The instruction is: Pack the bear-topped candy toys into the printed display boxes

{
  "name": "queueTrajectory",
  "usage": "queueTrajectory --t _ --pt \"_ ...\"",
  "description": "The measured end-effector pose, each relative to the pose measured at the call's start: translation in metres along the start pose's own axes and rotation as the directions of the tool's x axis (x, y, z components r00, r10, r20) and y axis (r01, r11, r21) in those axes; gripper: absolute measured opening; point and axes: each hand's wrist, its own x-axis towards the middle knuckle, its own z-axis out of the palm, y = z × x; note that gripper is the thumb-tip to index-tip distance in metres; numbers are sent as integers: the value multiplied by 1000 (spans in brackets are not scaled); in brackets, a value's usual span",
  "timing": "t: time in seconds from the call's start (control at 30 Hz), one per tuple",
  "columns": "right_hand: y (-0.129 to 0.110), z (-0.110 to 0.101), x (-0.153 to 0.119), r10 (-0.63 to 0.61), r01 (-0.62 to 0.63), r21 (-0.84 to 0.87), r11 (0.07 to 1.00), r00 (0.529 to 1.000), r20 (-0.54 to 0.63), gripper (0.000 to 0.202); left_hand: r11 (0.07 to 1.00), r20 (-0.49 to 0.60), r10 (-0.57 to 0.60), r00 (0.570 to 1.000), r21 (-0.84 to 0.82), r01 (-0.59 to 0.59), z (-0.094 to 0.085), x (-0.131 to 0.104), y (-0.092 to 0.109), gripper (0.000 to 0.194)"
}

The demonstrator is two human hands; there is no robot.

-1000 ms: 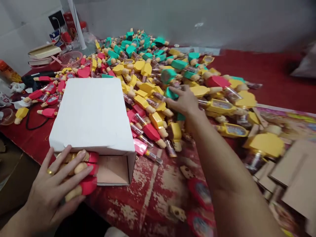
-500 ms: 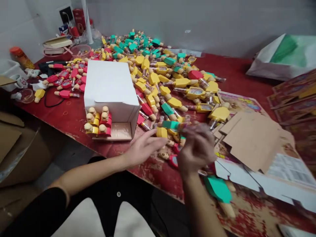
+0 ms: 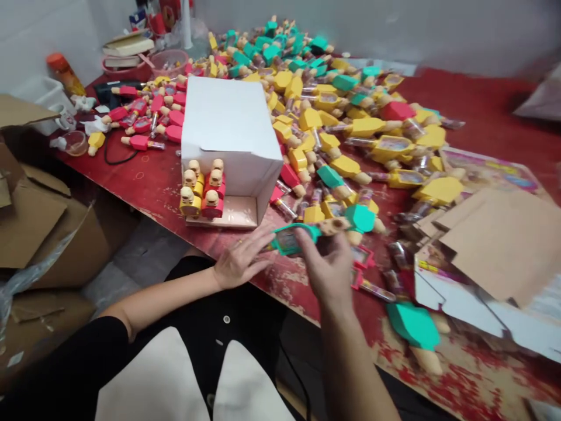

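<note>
A green toy point(image 3: 287, 240) with a beige animal head and a clear window lies crosswise between my hands, over the table's front edge. My right hand point(image 3: 329, 266) grips it near the head, thumb on top of the body. At the tube end, my left hand point(image 3: 245, 256) has its fingers and thumb around the tip. Left of them stands a white box point(image 3: 228, 117), its open side facing me. Inside its left part, yellow toys point(image 3: 190, 202) and red toys point(image 3: 213, 203) stand upright in rows, heads up.
A large heap of loose yellow toys point(image 3: 368, 127) and green toys point(image 3: 272, 54) covers the table's middle and back. Flat brown cardboard sheets point(image 3: 504, 245) lie at the right. Cartons point(image 3: 39, 228) stand on the left. A green toy point(image 3: 414, 324) lies near the front edge.
My right hand has brought the green toy left and down from the heap, and my left hand has met its tube end. The view has shifted, so the box appears farther right.
</note>
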Motion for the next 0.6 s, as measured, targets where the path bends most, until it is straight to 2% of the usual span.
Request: queueTrajectory --t 0.03,0.1,0.17,0.2,0.3,0.37,0.5,0.6 --pt "-8 3 5 -49 50 27 998 998 -44 37 996 -4 -30 1000 85 30 -6 -3 -3 61" --pt "-19 13 18 -266 269 6 963 958 -104 35 965 43 -115 992 243 102 -14 -5 -13 62" --pt "-22 32 31 -454 453 -36 891 890 -44 32 920 145 -199 969 369 134 -16 -4 -25 57" --pt "-20 44 38 -489 490 -52 870 871 35 28 898 194 -226 955 421 127 -15 -3 -31 55" --pt "-6 77 57 -428 472 -120 873 861 274 27 835 259 -223 940 548 47 -9 -3 -44 53" --pt "-1 87 68 -374 473 -205 857 845 383 28 790 254 -183 950 614 -12 -5 -6 -48 51" --pt "-16 83 92 -259 521 -391 759 792 553 27 735 239 -111 965 673 -82 -7 -14 -46 48" --pt "-37 83 105 -187 566 -442 696 738 649 27 722 235 -72 969 683 -112 -10 -18 -44 47"
